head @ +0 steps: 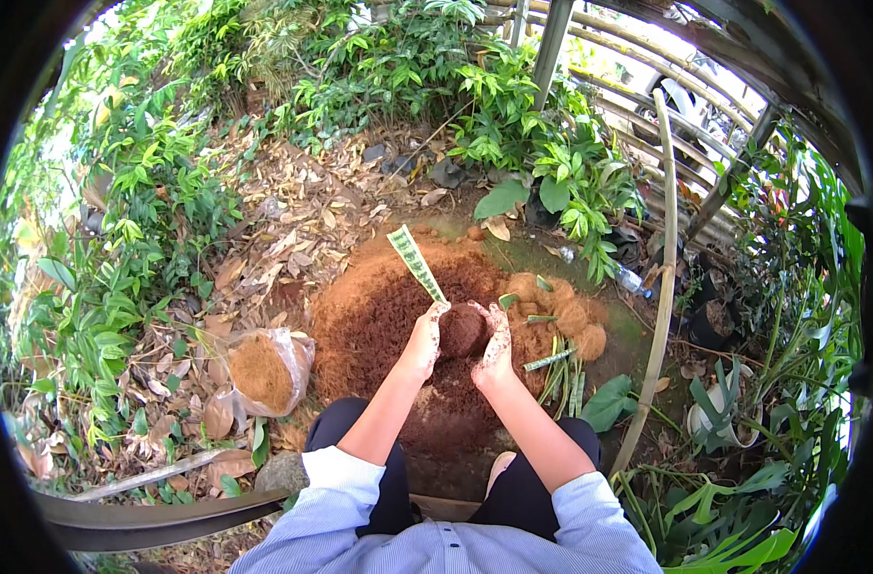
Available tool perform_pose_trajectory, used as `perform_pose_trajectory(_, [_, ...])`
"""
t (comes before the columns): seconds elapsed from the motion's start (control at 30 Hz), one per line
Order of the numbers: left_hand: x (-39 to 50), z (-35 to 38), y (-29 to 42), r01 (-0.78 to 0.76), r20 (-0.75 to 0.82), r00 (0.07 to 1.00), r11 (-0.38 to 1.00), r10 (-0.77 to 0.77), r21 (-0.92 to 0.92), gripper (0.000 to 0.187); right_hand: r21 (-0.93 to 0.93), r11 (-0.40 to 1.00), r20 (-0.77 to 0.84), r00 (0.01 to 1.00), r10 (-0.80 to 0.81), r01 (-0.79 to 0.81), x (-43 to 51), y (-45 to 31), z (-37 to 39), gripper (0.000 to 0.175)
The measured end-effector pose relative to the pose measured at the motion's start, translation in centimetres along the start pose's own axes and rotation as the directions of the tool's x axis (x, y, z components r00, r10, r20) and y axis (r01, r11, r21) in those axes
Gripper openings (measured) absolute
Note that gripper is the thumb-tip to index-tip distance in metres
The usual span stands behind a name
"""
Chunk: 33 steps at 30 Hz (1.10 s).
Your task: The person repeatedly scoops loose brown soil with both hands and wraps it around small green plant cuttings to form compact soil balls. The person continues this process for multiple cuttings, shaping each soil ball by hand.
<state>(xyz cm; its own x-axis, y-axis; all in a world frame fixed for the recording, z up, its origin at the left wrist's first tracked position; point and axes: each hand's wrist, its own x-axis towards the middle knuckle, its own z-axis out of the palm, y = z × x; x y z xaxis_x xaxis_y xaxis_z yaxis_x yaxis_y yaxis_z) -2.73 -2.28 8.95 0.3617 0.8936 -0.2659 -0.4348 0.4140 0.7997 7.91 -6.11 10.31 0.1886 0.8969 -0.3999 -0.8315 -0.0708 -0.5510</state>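
Between my two cupped hands is a dark brown ball of moist fibrous growing medium (464, 330). My left hand (426, 343) presses against its left side, and my right hand (495, 349) curves around its right side. Crumbs of the same material cling to my fingers. A banded snake plant leaf cutting (415, 262) rises at a slant from beside my left thumb; whether its base sits in the ball or only under the thumb is hidden. Below spreads a heap of loose dark brown medium (379, 323), with lighter orange-brown fibre (343, 280) around its edge.
Right of the heap sit several tan fibre balls (571, 317), some with leaf pieces, and snake plant leaf strips (551, 359). A plastic bag of fibre (264, 373) stands left. A bamboo pole (662, 287), plastic bottle (631, 281) and white pot (723, 409) lie right.
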Motion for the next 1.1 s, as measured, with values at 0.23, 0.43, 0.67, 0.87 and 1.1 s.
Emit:
perform_pose_trajectory(0.23, [-0.4,-0.1,0.0,0.006,-0.03,1.0,0.994,-0.003,0.11,0.02,0.026,1.0,0.089,0.996,-0.002,0.0,0.3,-0.2,-0.6,0.034])
perform_pose_trajectory(0.43, [-0.7,0.6,0.7,-0.019,0.06,0.998,0.987,0.009,0.16,0.022,0.016,0.999,0.093,0.995,-0.038,0.037,0.0,-0.2,-0.5,0.03])
perform_pose_trajectory(0.67, [-1.7,1.4,1.4,0.002,0.01,1.0,0.998,-0.002,0.057,0.029,0.016,0.998,0.12,0.991,-0.058,0.057,0.3,0.0,-0.7,0.03])
perform_pose_trajectory(0.87, [-1.7,1.8,1.2,-0.065,0.042,0.997,0.992,0.06,0.108,0.035,-0.019,0.995,0.126,0.987,-0.095,0.098,0.2,-0.3,-0.6,0.03])
perform_pose_trajectory(1.1, [-2.5,2.4,1.8,-0.036,-0.013,0.999,0.976,0.04,0.214,0.047,-0.002,0.997,0.091,0.993,-0.075,0.076,-0.5,-0.4,-0.1,0.03])
